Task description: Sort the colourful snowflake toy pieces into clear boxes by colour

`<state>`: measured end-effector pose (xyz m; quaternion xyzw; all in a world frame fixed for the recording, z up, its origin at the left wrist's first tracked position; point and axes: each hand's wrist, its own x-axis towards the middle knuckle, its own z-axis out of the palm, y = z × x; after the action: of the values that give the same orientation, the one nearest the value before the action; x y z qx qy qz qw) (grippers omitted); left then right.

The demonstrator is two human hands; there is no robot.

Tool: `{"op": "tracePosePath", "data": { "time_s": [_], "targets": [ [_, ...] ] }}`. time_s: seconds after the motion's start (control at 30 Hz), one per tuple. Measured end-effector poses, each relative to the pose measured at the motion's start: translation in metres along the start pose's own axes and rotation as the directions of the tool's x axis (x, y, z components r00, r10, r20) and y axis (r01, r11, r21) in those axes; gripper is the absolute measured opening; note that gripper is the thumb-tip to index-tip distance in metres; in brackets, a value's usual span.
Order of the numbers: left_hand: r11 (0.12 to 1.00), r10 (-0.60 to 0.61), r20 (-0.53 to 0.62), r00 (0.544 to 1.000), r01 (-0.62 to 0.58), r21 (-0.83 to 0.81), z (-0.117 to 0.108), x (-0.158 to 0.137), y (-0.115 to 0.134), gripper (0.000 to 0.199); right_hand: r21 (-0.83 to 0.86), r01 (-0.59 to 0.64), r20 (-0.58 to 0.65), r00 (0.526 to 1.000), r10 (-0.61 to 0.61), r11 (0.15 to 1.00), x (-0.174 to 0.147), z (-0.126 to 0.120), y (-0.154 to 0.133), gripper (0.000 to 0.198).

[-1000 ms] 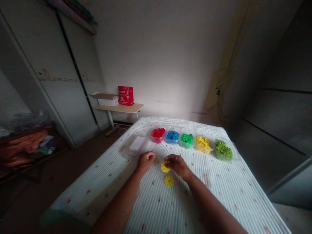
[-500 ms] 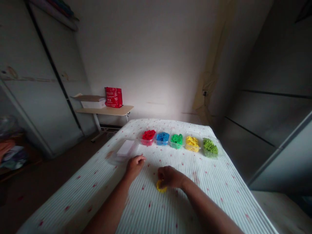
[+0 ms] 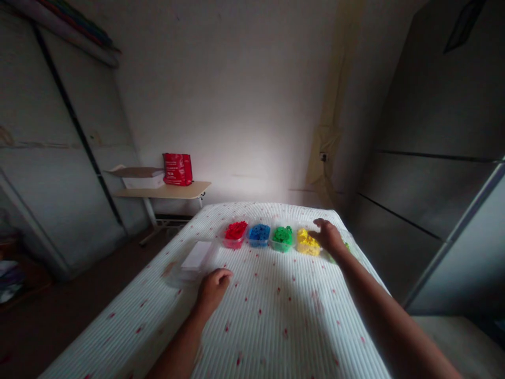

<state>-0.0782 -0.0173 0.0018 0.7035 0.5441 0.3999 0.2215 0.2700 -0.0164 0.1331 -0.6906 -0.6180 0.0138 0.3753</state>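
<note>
My right hand (image 3: 328, 235) reaches over the clear tub of yellow plastic pieces (image 3: 308, 242). Its thumb and fingers are apart, with no held piece showing. The forearm and hand cover most of the tub of light green pieces (image 3: 347, 246) to the right. My left hand (image 3: 214, 289) rests on the white sheet with its fingers curled in, and nothing shows in it. Just beyond it lies a clear plastic tray (image 3: 182, 276) with a white card-like block (image 3: 196, 256) in it. Tubs of red pieces (image 3: 235, 230), blue pieces (image 3: 259, 232) and green pieces (image 3: 282, 235) stand in a row.
The ribbed white sheet (image 3: 252, 337) with red specks covers the surface. Behind on the left, a small table (image 3: 173, 190) bears a red bag (image 3: 177, 169) and a white box (image 3: 144, 181). A grey cabinet (image 3: 426, 179) stands on the right, and a wall lies ahead.
My right hand has moved from the middle of the sheet, forward and right, to the yellow tub. The yellow round piece under it is gone from the sheet. My left hand has barely moved.
</note>
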Motion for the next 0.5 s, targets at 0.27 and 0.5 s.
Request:
{"op": "tracePosePath", "data": {
  "time_s": [0.27, 0.5],
  "targets": [
    [0.999, 0.013, -0.004, 1.0, -0.013, 0.035, 0.002, -0.002, -0.002, 0.025, 0.079, 0.238, 0.192, 0.949, -0.249, 0.968, -0.052, 0.044, 0.017, 0.021],
    [0.996, 0.027, -0.012, 1.0, -0.026, 0.087, 0.009, -0.001, -0.007, 0.022, 0.045, 0.295, 0.293, 0.909, -0.295, 0.955, -0.085, 0.093, 0.043, 0.023]
  ]
}}
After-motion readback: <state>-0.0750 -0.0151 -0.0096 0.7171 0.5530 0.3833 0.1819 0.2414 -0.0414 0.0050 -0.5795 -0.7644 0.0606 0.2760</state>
